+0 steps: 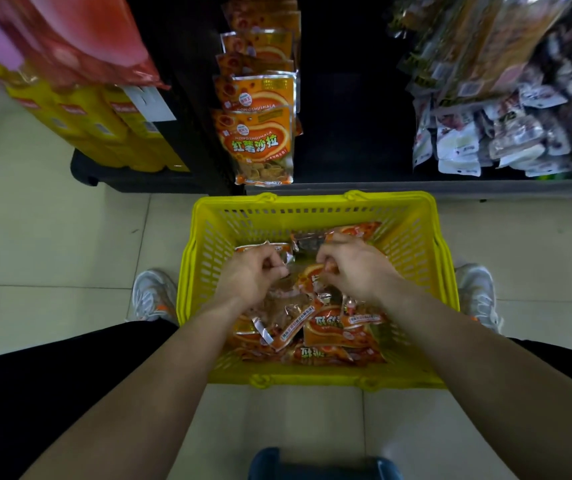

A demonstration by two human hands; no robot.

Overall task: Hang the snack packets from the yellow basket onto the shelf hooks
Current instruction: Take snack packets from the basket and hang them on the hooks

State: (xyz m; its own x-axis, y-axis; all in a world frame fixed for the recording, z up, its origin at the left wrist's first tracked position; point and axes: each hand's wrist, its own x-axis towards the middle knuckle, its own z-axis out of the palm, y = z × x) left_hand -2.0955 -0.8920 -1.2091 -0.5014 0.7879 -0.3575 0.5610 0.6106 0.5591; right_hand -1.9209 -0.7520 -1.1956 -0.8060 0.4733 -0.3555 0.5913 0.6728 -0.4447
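A yellow plastic basket (412, 216) stands on the tiled floor between my feet, holding several orange snack packets (333, 327). Both hands reach into it. My left hand (253, 271) has its fingers curled around the silver top edge of a packet (288, 258). My right hand (354, 268) pinches the top of another orange packet (309, 277) beside it. Above the basket, matching orange packets (260, 140) hang in a column on the dark shelf hooks.
Yellow boxed goods (104, 129) and red bags (80, 39) fill the shelf at left. Pale and dark snack bags (485, 140) hang at right. My shoes (154, 294) flank the basket. A dark blue object (322, 465) sits at the bottom edge.
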